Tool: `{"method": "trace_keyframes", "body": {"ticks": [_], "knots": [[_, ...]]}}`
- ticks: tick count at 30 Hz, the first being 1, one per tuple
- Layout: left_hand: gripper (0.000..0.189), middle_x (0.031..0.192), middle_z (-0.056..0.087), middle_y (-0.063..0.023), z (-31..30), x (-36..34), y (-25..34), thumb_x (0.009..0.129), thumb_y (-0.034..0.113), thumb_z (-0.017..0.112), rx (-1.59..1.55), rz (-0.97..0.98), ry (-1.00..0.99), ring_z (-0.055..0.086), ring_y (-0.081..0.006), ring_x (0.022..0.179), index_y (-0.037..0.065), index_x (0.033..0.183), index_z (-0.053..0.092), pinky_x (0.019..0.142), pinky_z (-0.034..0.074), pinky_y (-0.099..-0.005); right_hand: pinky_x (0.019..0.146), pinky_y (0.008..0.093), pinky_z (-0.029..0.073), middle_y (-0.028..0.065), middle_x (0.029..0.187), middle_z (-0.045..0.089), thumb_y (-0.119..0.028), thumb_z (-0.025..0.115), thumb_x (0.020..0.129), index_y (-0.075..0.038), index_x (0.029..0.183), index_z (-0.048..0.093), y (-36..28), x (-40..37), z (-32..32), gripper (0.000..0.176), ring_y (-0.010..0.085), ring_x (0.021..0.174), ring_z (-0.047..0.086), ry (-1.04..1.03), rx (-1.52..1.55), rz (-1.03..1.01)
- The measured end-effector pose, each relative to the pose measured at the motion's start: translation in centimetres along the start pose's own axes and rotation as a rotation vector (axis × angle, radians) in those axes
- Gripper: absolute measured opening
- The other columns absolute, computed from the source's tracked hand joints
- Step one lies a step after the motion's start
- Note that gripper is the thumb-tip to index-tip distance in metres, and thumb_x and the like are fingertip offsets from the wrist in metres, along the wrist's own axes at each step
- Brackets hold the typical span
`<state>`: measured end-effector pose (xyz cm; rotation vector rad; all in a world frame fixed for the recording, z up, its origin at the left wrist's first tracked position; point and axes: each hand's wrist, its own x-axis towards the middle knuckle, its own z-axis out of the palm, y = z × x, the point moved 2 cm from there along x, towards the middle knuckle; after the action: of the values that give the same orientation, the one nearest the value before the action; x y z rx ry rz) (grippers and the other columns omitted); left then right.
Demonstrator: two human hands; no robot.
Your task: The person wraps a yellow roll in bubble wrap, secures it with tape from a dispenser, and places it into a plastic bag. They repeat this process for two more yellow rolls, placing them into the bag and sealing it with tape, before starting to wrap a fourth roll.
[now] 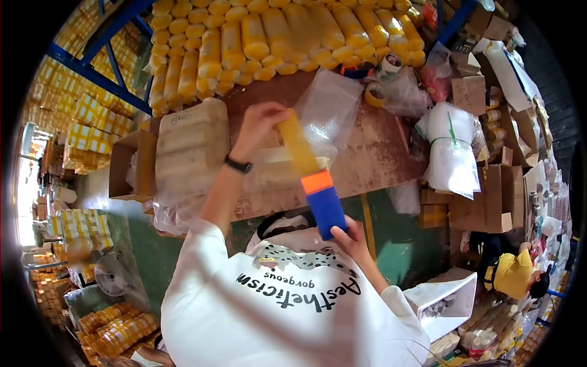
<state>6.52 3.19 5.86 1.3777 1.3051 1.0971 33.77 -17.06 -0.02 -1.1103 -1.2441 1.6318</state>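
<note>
A strip of yellow tape (298, 144) stretches between my two hands. My left hand (262, 125), with a black band on its wrist, pinches the tape's upper end. My right hand (353, 237) grips a blue and orange tape dispenser (326, 211) from its lower end. Behind the tape, a wrapped pale bundle (269, 165) lies on the brown table (373, 165). A clear plastic bag (330, 107) lies flat beyond it.
Yellow-wrapped rolls (278, 37) are stacked along the far edge. A wrapped brown package (192, 140) and a cardboard box (134, 162) stand left. Tape rolls (375, 95) and a tied white bundle (451, 147) lie right. A person in yellow (512, 275) is at lower right.
</note>
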Motion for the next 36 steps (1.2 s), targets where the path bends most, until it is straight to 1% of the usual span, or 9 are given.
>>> {"method": "trace_keyframes", "body": {"ticks": [2,5,10,13,19,25,30,33,36], "knots": [[0.011,0.083,0.064,-0.0011,2.2,2.8,-1.3,0.083,0.01,0.065,0.131,-0.064,-0.15,0.058,-0.0089,0.077,0.0,0.089,0.065,0.069,0.045,-0.0209,0.076,0.0251,0.048,0.0059,0.094,0.065,-0.017,0.065,0.085,0.003,0.1,0.062,0.1,-0.3,0.6,0.025,0.0126,0.081,0.06,0.043,0.394,0.197],[0.015,0.085,0.063,-0.0019,4.8,6.3,-4.0,0.084,0.014,0.065,0.217,-0.091,-0.336,0.058,-0.0099,0.077,0.0,0.09,0.064,0.069,0.045,-0.0221,0.079,0.027,0.049,0.0079,0.097,0.064,-0.017,0.063,0.086,0.005,0.104,0.06,0.1,1.1,0.5,0.029,0.0153,0.086,0.062,0.226,0.46,0.362],[0.017,0.089,0.063,-0.0025,6.6,11.0,-8.9,0.086,0.017,0.062,0.101,-0.23,-0.429,0.059,-0.0114,0.079,0.002,0.094,0.061,0.069,0.047,-0.0264,0.091,0.028,0.044,0.0082,0.104,0.063,-0.019,0.063,0.087,0.004,0.111,0.058,-1.2,4.8,0.9,0.033,0.0168,0.098,0.06,0.335,0.696,0.211],[0.015,0.091,0.063,-0.0042,6.6,13.5,-9.3,0.087,0.017,0.061,0.165,-0.303,-0.454,0.061,-0.0128,0.082,0.004,0.095,0.06,0.071,0.05,-0.029,0.09,0.0285,0.044,0.0083,0.107,0.064,-0.017,0.062,0.088,0.004,0.112,0.058,-2.2,7.2,0.6,0.032,0.0166,0.1,0.06,0.274,0.773,0.046],[0.016,0.091,0.064,-0.0063,8.9,17.6,-12.3,0.085,0.019,0.062,0.273,-0.4,-0.458,0.064,-0.0152,0.085,0.004,0.093,0.061,0.072,0.054,-0.0312,0.081,0.0292,0.049,0.0109,0.101,0.065,-0.017,0.059,0.089,0.007,0.108,0.058,-2.5,11.7,0.4,0.03,0.0183,0.091,0.063,0.312,0.71,0.117],[0.021,0.092,0.065,-0.0117,10.4,20.5,-19.4,0.075,0.02,0.069,0.519,-0.344,-0.63,0.064,-0.0158,0.068,0.001,0.084,0.066,0.052,0.053,-0.0301,0.074,0.0283,0.052,0.0117,0.098,0.065,-0.018,0.06,0.088,0.008,0.108,0.058,-0.4,14.0,1.5,0.032,0.0185,0.085,0.065,0.34,0.519,0.194],[0.025,0.098,0.065,-0.0144,10.5,17.0,-23.5,0.079,0.017,0.068,0.206,-0.575,-0.756,0.066,-0.0238,0.075,-0.001,0.097,0.065,0.062,0.057,-0.0338,0.072,0.0285,0.054,0.0116,0.101,0.065,-0.013,0.059,0.088,0.005,0.111,0.057,0.3,12.1,1.9,0.03,0.02,0.087,0.066,0.442,0.449,0.349],[0.028,0.099,0.064,-0.0175,9.9,14.3,-24.1,0.083,0.015,0.064,0.059,-0.768,-0.874,0.066,-0.0254,0.08,-0.005,0.102,0.06,0.07,0.057,-0.0362,0.069,0.0256,0.05,0.0109,0.093,0.066,-0.017,0.058,0.09,0.007,0.107,0.059,-4.5,10.1,3.7,0.03,0.0167,0.081,0.064,0.489,0.262,0.436],[0.026,0.097,0.064,-0.0162,10.1,12.1,-24.9,0.088,0.017,0.058,-0.191,-0.806,-1.001,0.066,-0.0259,0.081,-0.005,0.101,0.058,0.076,0.056,-0.0383,0.071,0.0257,0.05,0.0108,0.095,0.066,-0.017,0.057,0.09,0.007,0.11,0.058,-1.1,8.7,3.7,0.031,0.0165,0.082,0.064,0.485,0.469,0.405]]}}
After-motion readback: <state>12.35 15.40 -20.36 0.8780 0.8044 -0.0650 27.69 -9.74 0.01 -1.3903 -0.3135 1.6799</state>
